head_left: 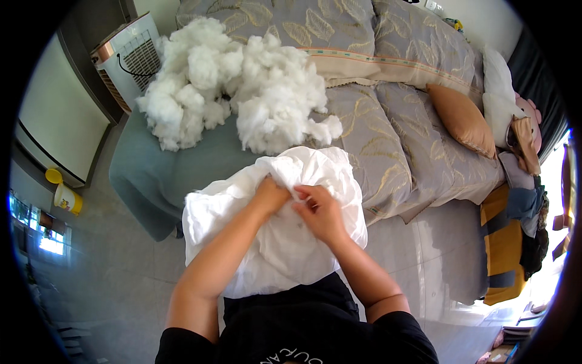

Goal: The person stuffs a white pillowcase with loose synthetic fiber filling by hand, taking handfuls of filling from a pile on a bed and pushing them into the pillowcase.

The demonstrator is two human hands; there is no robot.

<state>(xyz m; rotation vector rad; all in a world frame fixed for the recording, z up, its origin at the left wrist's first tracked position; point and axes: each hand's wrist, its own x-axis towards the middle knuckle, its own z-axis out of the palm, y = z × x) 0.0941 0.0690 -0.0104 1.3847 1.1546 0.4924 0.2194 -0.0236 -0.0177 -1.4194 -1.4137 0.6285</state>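
Note:
A white fabric cover (236, 255), wrinkled and bulging, lies in front of my body against the edge of the sofa. My left hand (273, 193) reaches into its opening up to about the wrist, so its fingers are hidden. Beside it, my right hand (319, 212) has curled fingers at the gathered edge of the opening and grips the cloth there; the fingertips are slightly blurred. Just beyond the cover, a large heap of white fluffy stuffing (276, 91) rests on the sofa.
A grey leaf-patterned sofa (370, 133) with a blue-green cloth (176, 176) at its left end stretches ahead. On it sits a brown cushion (461, 120). A white fan appliance (130, 57) stands far left, a yellow-and-white bucket (68, 199) at left. Clothes (527, 206) hang at right.

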